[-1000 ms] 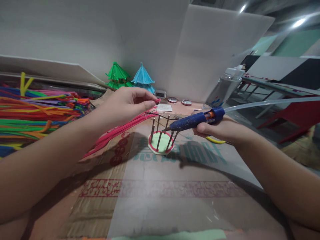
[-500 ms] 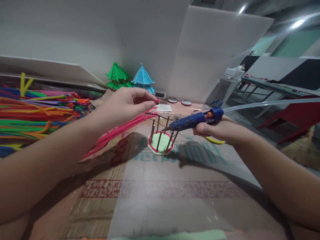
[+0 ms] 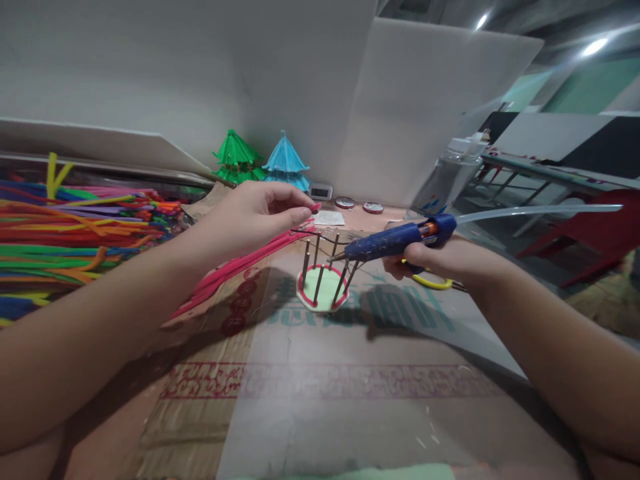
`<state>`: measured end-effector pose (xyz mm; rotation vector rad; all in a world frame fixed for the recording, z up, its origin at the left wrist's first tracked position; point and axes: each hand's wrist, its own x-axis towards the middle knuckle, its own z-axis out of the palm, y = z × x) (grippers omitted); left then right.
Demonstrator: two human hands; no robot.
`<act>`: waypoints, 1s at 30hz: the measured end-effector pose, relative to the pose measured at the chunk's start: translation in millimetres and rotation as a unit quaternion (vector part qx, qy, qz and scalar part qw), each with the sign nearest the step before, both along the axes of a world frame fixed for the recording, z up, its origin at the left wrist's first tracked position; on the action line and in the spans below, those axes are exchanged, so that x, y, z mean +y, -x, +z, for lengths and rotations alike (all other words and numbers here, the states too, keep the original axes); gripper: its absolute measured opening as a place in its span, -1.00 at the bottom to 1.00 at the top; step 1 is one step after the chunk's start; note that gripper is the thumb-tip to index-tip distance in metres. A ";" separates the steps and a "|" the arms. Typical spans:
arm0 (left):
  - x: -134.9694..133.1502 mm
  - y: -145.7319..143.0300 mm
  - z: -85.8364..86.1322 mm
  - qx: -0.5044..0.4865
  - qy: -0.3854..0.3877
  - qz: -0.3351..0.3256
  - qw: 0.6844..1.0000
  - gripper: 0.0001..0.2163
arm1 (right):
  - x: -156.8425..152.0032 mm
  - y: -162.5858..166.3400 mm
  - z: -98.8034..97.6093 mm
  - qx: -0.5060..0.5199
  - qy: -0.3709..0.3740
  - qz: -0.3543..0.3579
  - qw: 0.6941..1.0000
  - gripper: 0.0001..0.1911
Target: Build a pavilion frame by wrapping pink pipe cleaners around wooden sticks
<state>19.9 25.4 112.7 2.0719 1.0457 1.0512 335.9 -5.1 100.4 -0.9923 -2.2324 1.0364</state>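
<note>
Hot glue gun [image 3: 387, 241] edged slightly right since the earlier frame; free end of clear glue stick [image 3: 540, 211] now in view. Pale-green octagonal base [image 3: 327, 285], red-edged, ringed with brown posts [image 3: 305, 272], sits mid-table, nozzle [image 3: 339, 257] near the post tops. Right hand [image 3: 435, 257] wrapped around gun; left hand [image 3: 260, 215], well apart, pinches small pink piece [image 3: 316, 208]. Pink pipe cleaners [image 3: 240, 267] left of base; green [image 3: 236, 155] and blue tiered-roof models [image 3: 285, 160] behind.

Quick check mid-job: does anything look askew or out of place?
Mildly. The rightmost brown sticks on the pale green base lean rightward, more than the others. A yellow V-shaped strip juts above the coloured pile, and loose pale flecks lie on the work surface.
</note>
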 end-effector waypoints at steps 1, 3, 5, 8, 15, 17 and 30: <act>-0.1 -0.1 0.3 0.000 0.000 0.001 1.000 -0.77 | -1.0 1.0 1.0 0.035 0.004 -0.001 0.999 -0.40; -0.3 -0.3 0.7 0.001 0.002 0.005 1.000 -0.77 | -1.6 0.0 3.7 0.089 0.012 -0.003 0.996 -0.42; -0.5 -0.7 1.0 0.001 0.004 0.007 1.000 -0.77 | 0.4 -5.1 6.6 0.088 0.025 0.000 0.996 -0.41; -0.8 -0.8 0.7 0.005 0.006 0.007 1.000 -0.76 | 6.6 -16.0 8.8 0.044 0.056 0.007 0.997 -0.38; 1.5 0.3 -2.5 0.021 0.009 0.016 1.000 -0.74 | 18.4 -27.1 2.3 0.011 0.070 -0.045 0.996 -0.29; 1.9 0.0 -2.8 0.021 0.008 0.014 1.000 -0.74 | 20.3 -27.2 0.8 -0.008 0.065 -0.046 0.997 -0.25; 2.4 -1.3 -2.8 0.016 0.019 0.012 1.000 -0.74 | 20.1 -21.9 -1.9 -0.034 0.025 -0.062 0.997 -0.25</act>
